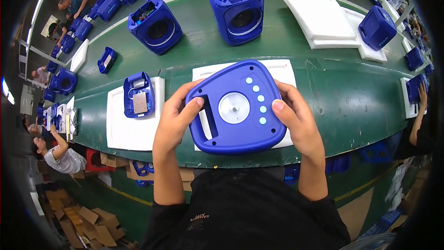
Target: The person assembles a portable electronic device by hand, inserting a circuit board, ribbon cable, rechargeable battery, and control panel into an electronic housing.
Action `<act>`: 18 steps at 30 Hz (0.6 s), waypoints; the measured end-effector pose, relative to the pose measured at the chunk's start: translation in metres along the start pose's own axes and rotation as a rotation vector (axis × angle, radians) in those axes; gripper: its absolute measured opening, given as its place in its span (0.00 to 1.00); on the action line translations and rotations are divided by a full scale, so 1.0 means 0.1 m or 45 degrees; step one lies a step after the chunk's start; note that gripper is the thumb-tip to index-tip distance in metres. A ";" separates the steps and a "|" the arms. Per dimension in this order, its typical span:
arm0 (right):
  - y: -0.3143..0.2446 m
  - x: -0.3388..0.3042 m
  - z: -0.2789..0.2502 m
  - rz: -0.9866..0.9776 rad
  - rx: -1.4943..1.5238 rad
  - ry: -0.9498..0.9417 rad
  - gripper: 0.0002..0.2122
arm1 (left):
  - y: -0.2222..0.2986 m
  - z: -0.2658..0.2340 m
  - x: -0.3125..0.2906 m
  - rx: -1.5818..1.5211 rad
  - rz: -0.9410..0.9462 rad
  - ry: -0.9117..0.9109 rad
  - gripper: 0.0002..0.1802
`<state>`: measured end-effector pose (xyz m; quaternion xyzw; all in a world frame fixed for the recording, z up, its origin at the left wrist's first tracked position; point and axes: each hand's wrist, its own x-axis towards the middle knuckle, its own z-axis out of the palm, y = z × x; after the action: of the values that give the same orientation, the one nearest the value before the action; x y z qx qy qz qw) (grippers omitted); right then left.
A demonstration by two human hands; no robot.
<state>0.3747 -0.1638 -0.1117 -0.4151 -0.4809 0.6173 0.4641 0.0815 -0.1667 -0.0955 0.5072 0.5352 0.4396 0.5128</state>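
Between my two hands is a blue plastic speaker panel (236, 138) with a handle slot, a round clear disc in the middle and a row of several pale buttons. My left hand (175, 119) grips its left side, thumb by the handle slot. On the opposite edge, my right hand (300, 120) holds it with the thumb near the buttons. Beneath the panel lies a white foam sheet (282, 68), partly hidden by it. To the left, a similar blue part (138, 81) with a beige plate and wires rests on another foam sheet (118, 132).
Farther back on the green bench (194, 51) stand two open-topped blue speaker housings (155, 27) (237, 13). White foam slabs (314, 18) and a blue speaker (377, 28) are at the back right. A small blue tray (107, 60) sits left. Co-workers sit at both sides.
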 end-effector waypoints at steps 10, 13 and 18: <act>0.26 -0.10 0.62 -0.296 -0.036 -0.310 0.54 | -0.48 -0.91 -0.25 -0.338 -0.116 0.115 0.37; 0.27 -0.09 0.70 -0.281 -0.094 -0.376 0.53 | -0.59 -1.03 -0.28 -0.361 -0.157 0.168 0.37; 0.21 -0.13 0.76 -0.251 -0.168 -0.431 0.50 | -0.62 -1.04 -0.32 -0.347 -0.115 0.188 0.37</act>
<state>0.3006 -0.1945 -0.1169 -0.2857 -0.6299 0.5970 0.4064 -0.0294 -0.1996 -0.1446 0.3748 0.5291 0.5209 0.5552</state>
